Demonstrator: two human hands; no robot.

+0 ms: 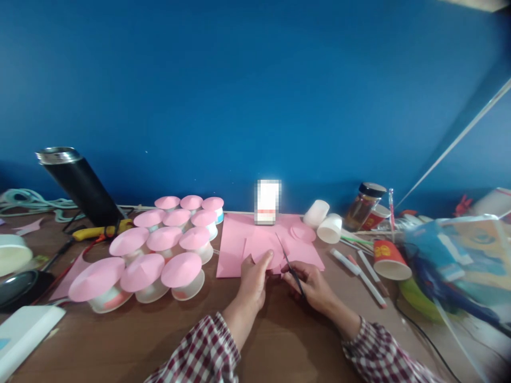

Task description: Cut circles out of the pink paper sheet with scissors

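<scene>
My left hand [255,279] pinches the lower edge of a pink paper piece [259,246], thumb on top. In my right hand [309,284] is a pair of dark scissors [294,274], its blades pointing up and left beside the paper's right side. Beneath lie larger pink sheets [229,244]. Small pink paper discs [303,232] rest on the sheets at the right. A bright phone-like object, its face pixelated [267,202], stands upright behind the paper.
Several cups with pink cone tops [142,271] stand at the left, near a black bottle [80,186] and a yellow-handled tool [99,232]. White cups [329,229], markers [371,287], a red cup [390,260], a jar [363,205] and plastic packets [459,255] lie at the right.
</scene>
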